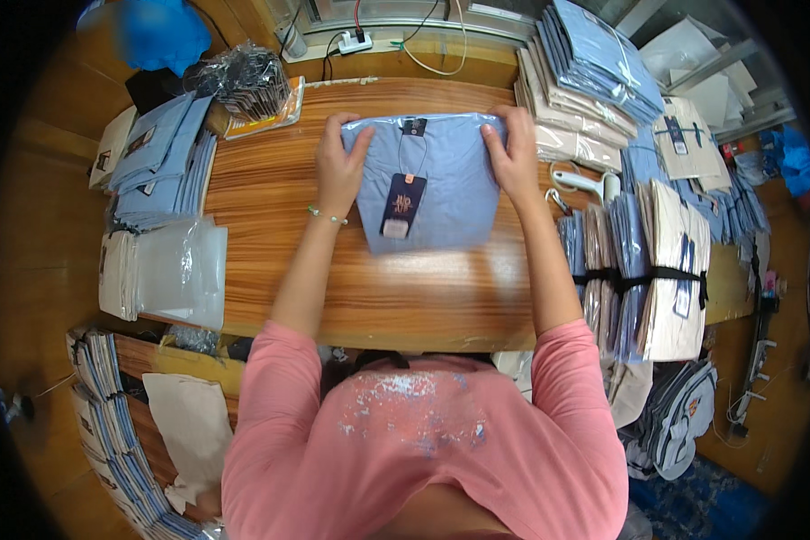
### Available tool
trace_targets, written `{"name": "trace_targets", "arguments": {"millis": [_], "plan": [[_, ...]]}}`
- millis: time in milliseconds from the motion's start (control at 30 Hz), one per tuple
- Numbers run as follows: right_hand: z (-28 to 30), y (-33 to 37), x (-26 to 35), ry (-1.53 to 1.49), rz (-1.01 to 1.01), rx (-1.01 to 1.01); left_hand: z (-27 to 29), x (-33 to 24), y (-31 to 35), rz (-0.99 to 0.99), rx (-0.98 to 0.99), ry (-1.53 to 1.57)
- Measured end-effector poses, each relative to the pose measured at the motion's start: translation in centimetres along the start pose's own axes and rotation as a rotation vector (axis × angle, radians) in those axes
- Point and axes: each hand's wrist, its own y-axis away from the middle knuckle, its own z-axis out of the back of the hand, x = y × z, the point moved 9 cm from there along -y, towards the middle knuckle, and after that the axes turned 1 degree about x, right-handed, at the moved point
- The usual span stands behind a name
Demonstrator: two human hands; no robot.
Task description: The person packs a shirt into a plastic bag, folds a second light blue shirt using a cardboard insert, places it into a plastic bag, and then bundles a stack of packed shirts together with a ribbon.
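Left grip [340, 168] partly behind garment [463, 191]

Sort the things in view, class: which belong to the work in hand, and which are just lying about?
Work in hand:
- folded blue garment in clear plastic, held by left hand and right hand
- its dark tag
- clear plastic bags, probably

Apparently lying about:
- white-handled tool
- white plug adapter
- blue plastic
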Motion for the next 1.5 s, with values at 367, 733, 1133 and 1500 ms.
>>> {"name": "trace_targets", "arguments": {"millis": [367,733,1133,1500], "plan": [[-15.9,8.5,-8.3,0.348,-0.45,0.111,-14.8,10.5,6.0,0.246,0.183,-0.519],[-18.4,8.9,-8.5,0.367,-0.449,0.245,-15.0,11.5,6.2,0.255,0.315,-0.628],[-18.6,9.4,-9.0,0.302,-0.495,0.25,-15.2,11.6,6.3,0.201,0.299,-0.606],[-18.7,10.3,-9.3,0.321,-0.503,0.244,-15.4,11.4,7.0,0.196,0.28,-0.561]]}}
